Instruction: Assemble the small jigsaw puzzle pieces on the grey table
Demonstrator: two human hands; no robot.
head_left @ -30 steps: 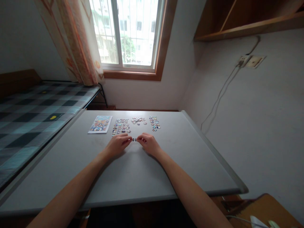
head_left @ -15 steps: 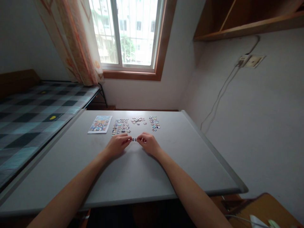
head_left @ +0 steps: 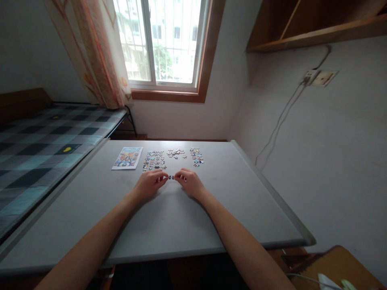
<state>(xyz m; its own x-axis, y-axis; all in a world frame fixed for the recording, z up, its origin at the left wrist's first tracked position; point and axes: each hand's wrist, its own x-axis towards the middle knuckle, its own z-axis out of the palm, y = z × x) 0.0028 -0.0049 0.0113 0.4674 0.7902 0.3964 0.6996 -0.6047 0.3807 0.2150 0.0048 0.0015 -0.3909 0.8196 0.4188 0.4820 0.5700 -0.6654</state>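
Left hand and right hand meet above the middle of the worktop, fingertips near each other. Fingers of each are pinched on opposite ends of a small dark-and-light puzzle item, held between the hands; one piece or two joined, cannot tell at this size. Just beyond the left hand: a gridlike group of loose pieces, partly hidden by that hand. Farther back, centre: a looser cluster. Right of it: a narrow group, apart from both. Printed picture sheet lies flat left of the gridlike group, near it.
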